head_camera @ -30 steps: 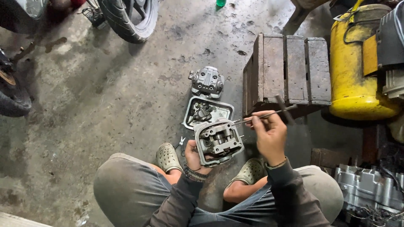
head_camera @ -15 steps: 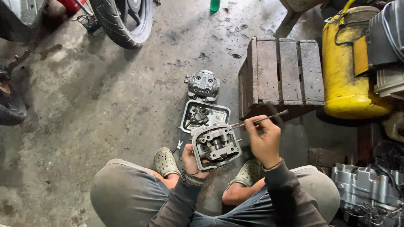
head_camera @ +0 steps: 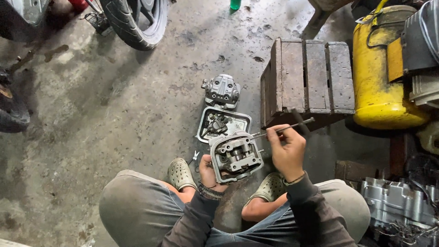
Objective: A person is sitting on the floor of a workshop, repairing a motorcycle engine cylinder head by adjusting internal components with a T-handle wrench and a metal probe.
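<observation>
I squat on a concrete floor. My left hand (head_camera: 209, 173) grips a grey metal engine cylinder head (head_camera: 236, 156) from below, its open face turned up toward me. My right hand (head_camera: 285, 151) pinches a thin metal rod (head_camera: 292, 127) whose tip reaches the head's right side. Just beyond the head a small metal tray (head_camera: 238, 121) with loose engine parts lies on the floor. A grey finned engine cover (head_camera: 222, 90) lies further out.
A dark wooden crate (head_camera: 312, 77) stands to the right, a yellow tank (head_camera: 382, 77) beyond it. An engine block (head_camera: 398, 203) sits at lower right. A motorcycle tyre (head_camera: 132, 23) is at upper left. A green bottle (head_camera: 235, 4) stands at the top.
The view has drifted slightly. My right hand has shifted the rod a little against the cylinder head; my left hand keeps the head in the same grip.
</observation>
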